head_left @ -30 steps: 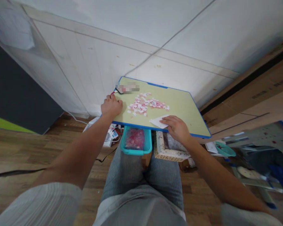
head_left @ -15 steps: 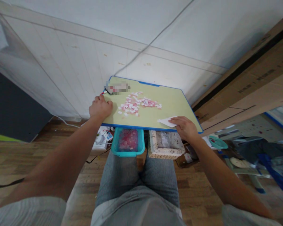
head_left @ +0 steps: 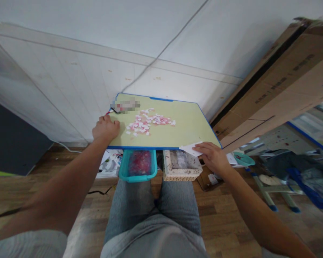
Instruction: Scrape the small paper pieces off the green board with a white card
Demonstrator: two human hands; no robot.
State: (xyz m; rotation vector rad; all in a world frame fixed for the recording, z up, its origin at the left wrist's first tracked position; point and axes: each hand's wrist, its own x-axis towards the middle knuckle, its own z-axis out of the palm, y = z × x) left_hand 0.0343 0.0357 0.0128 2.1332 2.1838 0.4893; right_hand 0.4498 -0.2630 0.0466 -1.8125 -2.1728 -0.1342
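A small table with a pale yellow-green top and blue rim [head_left: 188, 123] stands before me. Pink and white paper-like pieces [head_left: 140, 125] lie scattered over its left and middle part. My left hand [head_left: 106, 128] is closed over the table's left edge, thumb on the top; its other fingertips are hidden. A flat white card [head_left: 190, 148] is pinched in my right hand [head_left: 213, 156] at the near right edge, partly overhanging the rim. Some object, blurred by pixelation [head_left: 126, 105], rests in the far left corner.
Under the near edge sit a teal basin [head_left: 122, 168] with reddish contents and a patterned, cloth-lined basket [head_left: 181, 175]. Large cardboard boxes [head_left: 269, 93] lean at the right. A white wall with a cable [head_left: 164, 50] rises behind the table. Farther right are a teal bowl [head_left: 243, 159] and dark cloth.
My right hand has drawn the white card towards me, from on the tabletop to over the near edge. My left hand stays at the left edge. The camera view has shifted slightly.
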